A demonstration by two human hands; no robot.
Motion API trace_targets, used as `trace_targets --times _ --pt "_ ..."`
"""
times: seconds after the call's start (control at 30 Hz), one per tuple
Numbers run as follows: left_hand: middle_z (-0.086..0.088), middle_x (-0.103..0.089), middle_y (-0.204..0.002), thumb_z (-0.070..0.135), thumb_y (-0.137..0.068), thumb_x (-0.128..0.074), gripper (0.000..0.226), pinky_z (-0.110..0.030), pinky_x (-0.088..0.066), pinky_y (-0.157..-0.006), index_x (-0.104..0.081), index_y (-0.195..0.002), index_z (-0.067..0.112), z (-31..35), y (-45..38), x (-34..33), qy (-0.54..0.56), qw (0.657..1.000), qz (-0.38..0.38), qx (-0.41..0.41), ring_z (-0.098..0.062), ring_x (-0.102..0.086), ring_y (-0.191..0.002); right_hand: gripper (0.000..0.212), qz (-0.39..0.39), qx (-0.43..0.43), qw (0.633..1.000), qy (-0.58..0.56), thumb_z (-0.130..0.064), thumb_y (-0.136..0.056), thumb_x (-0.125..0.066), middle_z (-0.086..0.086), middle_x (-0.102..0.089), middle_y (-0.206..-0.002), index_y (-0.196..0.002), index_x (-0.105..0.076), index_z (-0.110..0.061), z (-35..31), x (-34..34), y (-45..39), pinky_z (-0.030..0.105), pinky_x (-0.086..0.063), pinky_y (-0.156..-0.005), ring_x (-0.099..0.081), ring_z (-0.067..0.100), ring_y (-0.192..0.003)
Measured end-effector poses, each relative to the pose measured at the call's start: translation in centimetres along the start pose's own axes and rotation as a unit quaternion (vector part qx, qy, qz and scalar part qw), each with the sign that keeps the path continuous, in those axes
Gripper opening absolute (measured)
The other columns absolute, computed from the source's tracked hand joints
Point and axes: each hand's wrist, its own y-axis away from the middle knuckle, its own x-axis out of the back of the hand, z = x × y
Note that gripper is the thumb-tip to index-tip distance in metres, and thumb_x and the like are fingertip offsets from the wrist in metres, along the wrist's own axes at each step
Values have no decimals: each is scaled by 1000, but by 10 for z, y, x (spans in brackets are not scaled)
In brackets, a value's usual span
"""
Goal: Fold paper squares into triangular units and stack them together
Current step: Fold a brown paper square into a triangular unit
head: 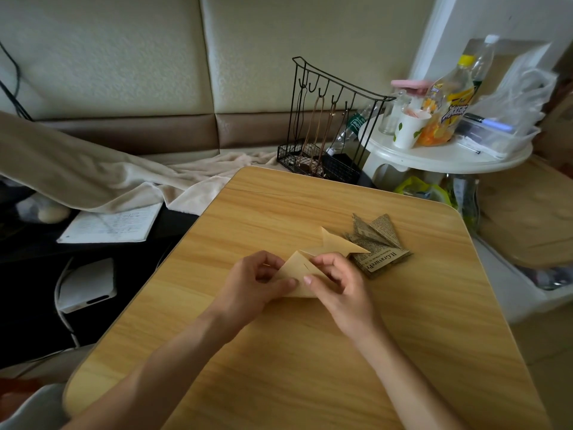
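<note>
Your left hand (257, 283) and right hand (333, 282) both pinched the tan paper piece (299, 274) near the middle of the worktop (341, 352), thumbs meeting on its near face. Its long axis ran away toward the far right corner, where its tip touched the stack of newsprint units (379, 246), nearer your right hand.

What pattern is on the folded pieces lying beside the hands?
Newspaper print on the folded paper units, seen in the head view.
</note>
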Motion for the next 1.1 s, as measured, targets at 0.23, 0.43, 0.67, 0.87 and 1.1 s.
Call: trace_targets --times 0.23,0.43,0.67,0.87,1.1 --pt "-7 -78 -91 16 -86 -82 21 -24 -55 -67 -71 -104 16 -1 -2 2 58 998 -14 -17 -15 -71 -78 37 -38 27 999 29 -44 -91 -68 2 -51 -69 -80 -59 -10 1 -1 -1 45 -41 -61 -46 13 -69" --pt "-4 -76 -86 22 -85 -84 12 -27 -50 -68 -74 -92 21 -3 -2 3 55 998 11 -42 -13 -65 -76 37 -24 40 998 50 -47 -94 -66 -5 -50 -67 -76 -59 -16 1 -1 0 43 -39 -59 -45 9 -67" --pt "-1 -75 -88 26 -84 -84 14 -27 -51 -68 -76 -96 29 -4 -3 1 29 997 8 -77 -13 -64 -76 40 -12 49 997 59 -47 -95 -63 -10 -45 -65 -73 -56 -15 -3 -1 1 42 -35 -57 -42 9 -64" --pt "0 -78 -97 20 -86 -82 14 -34 -62 -84 -81 -98 24 -7 -5 1 49 995 29 -76 -19 -74 -94 38 24 61 994 90 -48 -97 -60 -12 -42 -62 -68 -49 -26 -4 1 2 39 -34 -56 -40 5 -62" --pt "-1 -79 -91 16 -86 -81 9 -24 -59 -73 -83 -92 23 -7 -5 0 53 994 46 -78 -19 -74 -87 38 27 71 993 92 -43 -100 -58 -12 -40 -64 -67 -45 -29 -6 -1 1 39 -35 -59 -39 6 -64"
